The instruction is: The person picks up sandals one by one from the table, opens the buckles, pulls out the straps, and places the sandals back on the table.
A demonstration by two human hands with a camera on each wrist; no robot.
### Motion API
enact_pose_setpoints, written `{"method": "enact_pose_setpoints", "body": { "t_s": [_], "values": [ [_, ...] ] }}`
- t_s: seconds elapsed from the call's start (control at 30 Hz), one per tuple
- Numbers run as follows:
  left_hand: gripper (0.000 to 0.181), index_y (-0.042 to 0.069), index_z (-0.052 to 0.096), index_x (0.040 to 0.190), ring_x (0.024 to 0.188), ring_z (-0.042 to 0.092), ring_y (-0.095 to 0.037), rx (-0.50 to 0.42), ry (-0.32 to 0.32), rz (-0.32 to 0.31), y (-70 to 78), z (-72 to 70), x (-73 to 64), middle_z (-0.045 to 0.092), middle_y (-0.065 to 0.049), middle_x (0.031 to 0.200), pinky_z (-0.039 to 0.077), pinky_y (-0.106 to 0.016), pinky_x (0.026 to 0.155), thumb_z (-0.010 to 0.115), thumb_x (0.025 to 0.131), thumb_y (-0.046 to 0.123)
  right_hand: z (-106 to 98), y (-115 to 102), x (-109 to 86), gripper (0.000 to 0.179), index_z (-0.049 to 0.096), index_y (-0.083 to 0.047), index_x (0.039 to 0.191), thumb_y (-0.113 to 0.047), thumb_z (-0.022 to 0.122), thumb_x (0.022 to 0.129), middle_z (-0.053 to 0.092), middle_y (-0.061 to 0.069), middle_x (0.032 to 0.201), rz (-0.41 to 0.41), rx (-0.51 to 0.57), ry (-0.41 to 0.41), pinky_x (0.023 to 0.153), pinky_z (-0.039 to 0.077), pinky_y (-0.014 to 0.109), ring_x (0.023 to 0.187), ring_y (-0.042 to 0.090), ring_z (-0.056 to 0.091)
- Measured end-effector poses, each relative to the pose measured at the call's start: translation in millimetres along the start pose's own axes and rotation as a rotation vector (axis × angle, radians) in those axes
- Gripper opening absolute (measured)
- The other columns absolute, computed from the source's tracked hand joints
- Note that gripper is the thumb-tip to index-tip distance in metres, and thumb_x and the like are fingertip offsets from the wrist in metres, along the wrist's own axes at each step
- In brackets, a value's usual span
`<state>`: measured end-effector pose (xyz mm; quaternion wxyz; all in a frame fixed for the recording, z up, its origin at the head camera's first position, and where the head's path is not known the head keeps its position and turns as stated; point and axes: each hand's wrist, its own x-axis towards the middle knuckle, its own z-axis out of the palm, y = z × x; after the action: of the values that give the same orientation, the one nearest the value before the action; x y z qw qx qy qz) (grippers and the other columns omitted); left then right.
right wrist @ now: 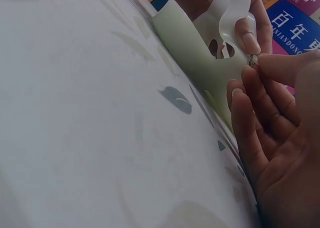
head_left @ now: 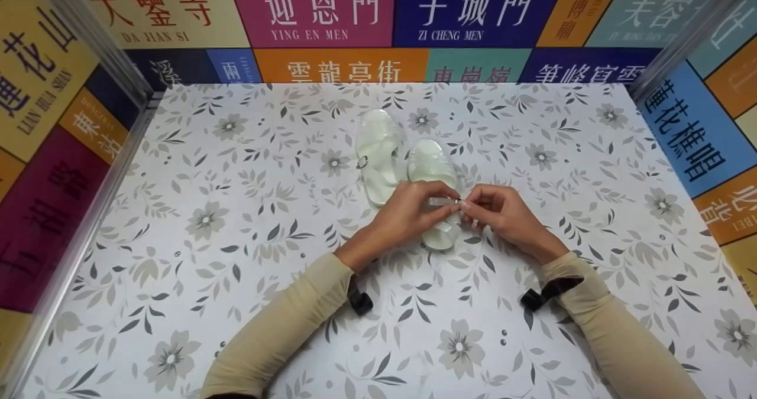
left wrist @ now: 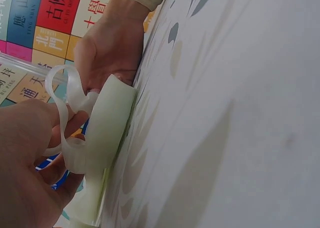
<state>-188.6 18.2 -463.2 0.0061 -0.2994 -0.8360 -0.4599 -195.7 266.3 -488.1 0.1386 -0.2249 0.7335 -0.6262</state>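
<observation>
A pale green-white sandal (head_left: 430,158) lies on the patterned surface, its toe end pointing away. Over its ankle part, my left hand (head_left: 411,207) pinches the translucent strap (right wrist: 235,10), which stands up in a loop. From the other side, my right hand (head_left: 495,208) pinches a small metal buckle (right wrist: 253,61) at the sandal's side between thumb and index finger. The fingertips of both hands meet at this buckle. In the left wrist view the right hand's fingertips are partly hidden behind the sandal (left wrist: 107,123).
The matching sandal (head_left: 379,136), with its own side buckle (head_left: 362,162), lies just to the left and slightly farther away. White floral paper (head_left: 284,340) covers the table. Colourful panels (head_left: 325,9) with printed characters rise behind and along both sides, with metal posts at the corners.
</observation>
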Motion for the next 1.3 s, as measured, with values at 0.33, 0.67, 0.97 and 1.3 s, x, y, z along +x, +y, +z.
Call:
{"method": "enact_pose_setpoints", "body": {
  "t_s": [0.33,0.67,0.97,1.3],
  "values": [
    [0.019,0.014,0.081,0.118,0.112,0.077,-0.007,-0.036,-0.001,0.009,0.1,-0.5,-1.1,0.083,0.001,0.117,0.057,-0.016,0.098,0.079,0.101,0.022,1.8,-1.6,0.0,0.022,0.067,0.011,0.098,-0.009,0.065,0.106,0.071,0.015,0.082,-0.010,0.051,0.025,0.053,0.059,0.031,0.064,0.023,0.067],
    [0.019,0.013,0.081,0.118,0.116,0.076,-0.008,-0.040,0.005,0.042,-2.5,-1.2,-0.4,0.083,0.001,0.117,0.056,-0.016,0.102,0.078,0.102,0.023,2.3,-3.0,0.4,0.020,0.067,0.012,0.102,-0.008,0.066,0.105,0.073,0.014,0.084,0.005,0.045,0.010,0.052,0.060,0.032,0.068,0.021,0.069],
    [0.019,0.014,0.081,0.117,0.114,0.076,-0.007,-0.040,0.012,0.034,-2.8,-0.9,-0.6,0.083,0.002,0.116,0.056,-0.018,0.102,0.078,0.102,0.026,2.5,-1.6,-1.8,0.019,0.068,0.010,0.106,-0.009,0.067,0.107,0.072,0.013,0.087,-0.019,0.061,-0.001,0.058,0.057,0.028,0.066,0.021,0.065],
    [0.019,0.014,0.081,0.117,0.115,0.076,-0.010,-0.037,0.015,0.029,-1.8,-0.6,-0.7,0.083,0.001,0.116,0.056,-0.018,0.103,0.078,0.102,0.026,1.2,0.0,-1.5,0.018,0.069,0.009,0.109,-0.008,0.069,0.106,0.073,0.010,0.087,-0.024,0.053,0.005,0.062,0.058,0.027,0.068,0.020,0.067]
  ]
}}
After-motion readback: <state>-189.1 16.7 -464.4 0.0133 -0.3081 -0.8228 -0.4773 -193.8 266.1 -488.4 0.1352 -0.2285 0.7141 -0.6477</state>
